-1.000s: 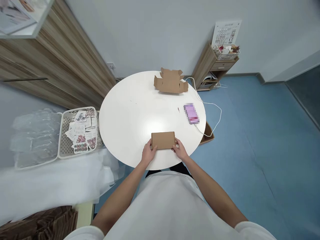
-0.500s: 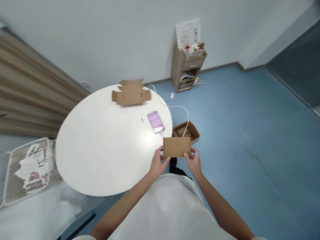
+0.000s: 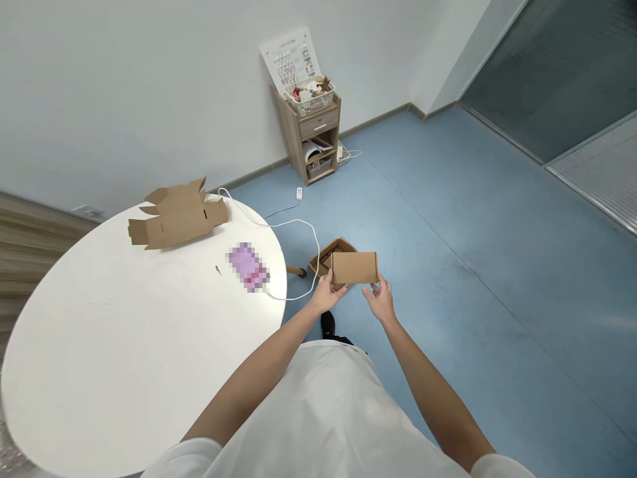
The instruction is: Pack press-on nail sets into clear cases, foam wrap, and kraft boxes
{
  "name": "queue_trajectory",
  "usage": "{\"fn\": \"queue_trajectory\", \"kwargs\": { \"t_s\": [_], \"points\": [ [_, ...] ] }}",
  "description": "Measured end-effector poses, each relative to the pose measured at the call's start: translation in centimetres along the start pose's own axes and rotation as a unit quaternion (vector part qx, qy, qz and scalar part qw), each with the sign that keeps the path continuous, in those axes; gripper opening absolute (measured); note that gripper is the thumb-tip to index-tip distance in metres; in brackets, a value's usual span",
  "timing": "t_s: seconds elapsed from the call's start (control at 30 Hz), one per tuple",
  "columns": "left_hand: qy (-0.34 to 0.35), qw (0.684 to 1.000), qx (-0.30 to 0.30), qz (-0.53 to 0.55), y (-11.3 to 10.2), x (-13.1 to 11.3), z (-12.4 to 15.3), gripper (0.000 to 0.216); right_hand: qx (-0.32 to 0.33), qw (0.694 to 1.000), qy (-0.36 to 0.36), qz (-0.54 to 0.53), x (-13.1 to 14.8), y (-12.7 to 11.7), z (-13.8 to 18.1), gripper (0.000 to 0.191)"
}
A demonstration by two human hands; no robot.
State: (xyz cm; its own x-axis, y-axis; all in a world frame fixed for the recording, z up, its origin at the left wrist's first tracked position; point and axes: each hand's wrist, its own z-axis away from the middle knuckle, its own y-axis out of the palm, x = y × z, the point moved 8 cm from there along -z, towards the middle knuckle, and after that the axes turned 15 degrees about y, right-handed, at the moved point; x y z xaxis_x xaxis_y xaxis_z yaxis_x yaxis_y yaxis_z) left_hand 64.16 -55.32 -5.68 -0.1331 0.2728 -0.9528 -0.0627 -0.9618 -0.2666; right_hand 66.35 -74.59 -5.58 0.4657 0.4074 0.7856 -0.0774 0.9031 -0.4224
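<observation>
A small closed brown cardboard box [image 3: 354, 267] is in front of me, its near part over a carton on the floor. My left hand [image 3: 329, 293] is at its lower left corner, thumb stretched out below the box's edge. Off its lower right corner is my right hand [image 3: 381, 301], fingers and thumb spread. Neither thumb lies on the box, and no firm grip shows. Whether the fingertips still touch its sides is hard to tell. Beneath it, the open brown carton [image 3: 318, 263] holds cardboard pieces and is partly covered by the box.
On the white round table [image 3: 149, 345] to my left lie an unfolded cardboard blank [image 3: 182, 216], a blurred purple item [image 3: 249, 267] and a white cable [image 3: 293, 299]. A wooden cabinet [image 3: 293, 136] with a white basket [image 3: 313, 99] stands by the wall. My shoe [image 3: 327, 324] is near the carton.
My view has turned right, so the table has shifted left. The box looks smaller and farther off, now over the carton. Both thumbs have come off its face and my hands have opened.
</observation>
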Motion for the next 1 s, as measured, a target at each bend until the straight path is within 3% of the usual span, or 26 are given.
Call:
{"fn": "queue_trajectory", "kwargs": {
  "t_s": [0.23, 0.4, 0.47, 0.6, 0.73, 0.87, 1.0],
  "points": [
    [-0.013, 0.996, 0.028, -0.081, -0.4, 0.5, 0.5, 0.087, 0.005, 0.997, -0.028, 0.072, -0.8, 0.6, 0.5, 0.049],
    [-0.032, 0.996, 0.071, 0.045, 0.5, -0.2, 4.4, 0.081, 0.065, 0.996, -0.040, 0.043, 0.8, 1.9, 3.1, 0.041],
    [-0.043, 0.993, 0.069, 0.090, -0.4, -0.8, 6.4, 0.080, 0.085, 0.994, -0.052, 0.035, 2.1, 2.9, 4.4, 0.039],
    [-0.035, 0.995, -0.025, 0.085, -5.7, -2.1, 10.2, 0.079, 0.156, 0.983, -0.090, 0.019, 5.1, 7.0, 7.1, 0.042],
    [-0.026, 0.986, -0.163, 0.033, -13.3, -2.5, 16.0, 0.071, 0.260, 0.952, -0.151, 0.055, 8.5, 13.7, 10.4, 0.043],
    [-0.033, 0.959, -0.281, -0.003, -20.0, -0.8, 24.6, 0.062, 0.335, 0.916, -0.199, 0.095, 11.6, 21.1, 15.4, 0.041],
    [-0.059, 0.921, -0.385, 0.003, -24.5, 2.7, 35.0, 0.057, 0.395, 0.886, -0.211, 0.118, 12.6, 28.1, 22.6, 0.041]
  ]
}}
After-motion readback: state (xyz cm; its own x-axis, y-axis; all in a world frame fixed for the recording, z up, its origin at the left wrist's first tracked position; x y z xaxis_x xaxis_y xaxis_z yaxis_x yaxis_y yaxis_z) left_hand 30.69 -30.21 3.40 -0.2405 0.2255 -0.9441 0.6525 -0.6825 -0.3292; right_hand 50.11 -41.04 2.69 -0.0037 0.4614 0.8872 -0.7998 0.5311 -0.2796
